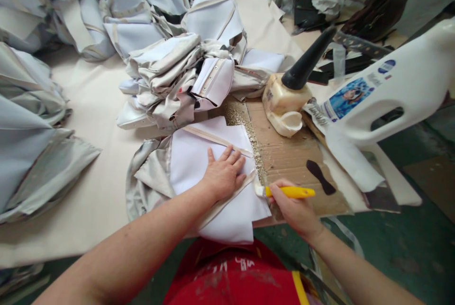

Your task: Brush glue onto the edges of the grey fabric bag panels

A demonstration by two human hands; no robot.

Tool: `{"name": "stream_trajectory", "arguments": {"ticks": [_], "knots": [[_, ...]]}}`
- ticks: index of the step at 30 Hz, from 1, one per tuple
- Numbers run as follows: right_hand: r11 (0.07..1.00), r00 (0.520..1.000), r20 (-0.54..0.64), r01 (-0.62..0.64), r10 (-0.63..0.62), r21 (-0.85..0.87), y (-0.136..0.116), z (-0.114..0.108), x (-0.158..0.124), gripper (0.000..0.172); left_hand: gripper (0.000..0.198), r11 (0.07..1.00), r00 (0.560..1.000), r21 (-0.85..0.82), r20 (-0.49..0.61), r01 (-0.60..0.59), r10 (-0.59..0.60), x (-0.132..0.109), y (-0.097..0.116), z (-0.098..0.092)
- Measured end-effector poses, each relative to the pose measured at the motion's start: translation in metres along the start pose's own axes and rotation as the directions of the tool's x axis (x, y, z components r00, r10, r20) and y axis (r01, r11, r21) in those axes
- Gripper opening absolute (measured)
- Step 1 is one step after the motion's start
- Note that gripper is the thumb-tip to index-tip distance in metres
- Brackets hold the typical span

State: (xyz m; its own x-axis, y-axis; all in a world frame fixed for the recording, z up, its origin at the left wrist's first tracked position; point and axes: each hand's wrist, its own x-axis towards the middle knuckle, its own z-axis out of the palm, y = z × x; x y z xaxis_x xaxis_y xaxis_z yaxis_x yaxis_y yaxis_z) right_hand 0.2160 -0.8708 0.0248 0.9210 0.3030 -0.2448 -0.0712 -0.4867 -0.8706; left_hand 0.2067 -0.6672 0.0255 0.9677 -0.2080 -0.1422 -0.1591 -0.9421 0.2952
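A white fabric piece [188, 165] with beige tape strips lies flat at the table's front edge, its grey lining bunched on the left. My left hand [225, 172] rests on it, fingers spread. In my right hand [289, 203] is a brush with a yellow handle [296, 192], gripped near the bristle end. The brush head touches the fabric's right edge. Under that edge runs cardboard [277, 153] with a crusty, speckled strip. Behind the brush stands a cut-open, yellowed plastic container [284, 101] with a black cone on it.
Stacked grey-white sewn pieces [167, 77] stand just beyond the fabric, and more heaps [31, 153] lie left and at the back. A large white jug [394, 87] leans at the right. A dark bow-shaped piece [320, 177] lies on the cardboard.
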Motion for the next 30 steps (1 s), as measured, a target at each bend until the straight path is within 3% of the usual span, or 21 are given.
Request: {"name": "stream_trajectory", "arguments": {"ticks": [4, 10, 13, 16, 19, 23, 26, 28, 30], "knots": [[0.995, 0.998, 0.061, 0.026, -0.02, -0.101, 0.011, 0.001, -0.043, 0.034, 0.048, 1.0, 1.0, 0.006, 0.01, -0.004, 0.004, 0.001, -0.001, 0.001], [0.988, 0.999, -0.001, 0.043, -0.043, -0.147, 0.014, -0.014, -0.071, 0.032, 0.048, 1.0, 0.997, -0.018, 0.072, 0.022, -0.021, 0.0, 0.002, -0.013], [0.982, 0.986, -0.146, 0.049, -0.076, -0.181, 0.004, -0.033, -0.078, 0.025, 0.054, 1.0, 0.997, -0.006, 0.071, 0.017, -0.017, -0.023, 0.011, -0.03], [0.973, 0.96, -0.226, 0.124, -0.168, -0.195, -0.005, -0.038, -0.075, 0.02, 0.063, 0.997, 0.989, 0.004, 0.126, -0.077, 0.076, -0.065, 0.021, -0.038], [0.941, 0.951, -0.087, 0.274, -0.296, -0.199, -0.003, -0.024, -0.064, 0.017, 0.07, 0.993, 0.978, 0.029, 0.181, -0.111, 0.104, -0.107, 0.022, -0.028], [0.914, 0.94, 0.085, 0.341, -0.33, -0.219, 0.013, -0.009, -0.059, 0.022, 0.049, 0.99, 0.99, 0.109, 0.121, -0.086, 0.072, -0.133, 0.014, 0.002], [0.932, 0.965, 0.075, 0.26, -0.25, -0.254, 0.022, -0.021, -0.073, 0.028, 0.042, 0.98, 0.995, 0.174, 0.058, -0.092, 0.083, -0.132, 0.009, 0.015], [0.945, 0.983, 0.016, 0.182, -0.185, -0.271, 0.026, -0.033, -0.082, 0.029, 0.041, 0.971, 0.996, 0.222, 0.009, -0.086, 0.086, -0.13, 0.009, 0.016], [0.947, 0.979, -0.045, 0.178, -0.197, -0.266, 0.027, -0.04, -0.081, 0.028, 0.04, 0.962, 0.993, 0.254, -0.031, -0.103, 0.114, -0.134, 0.01, 0.012]]}}
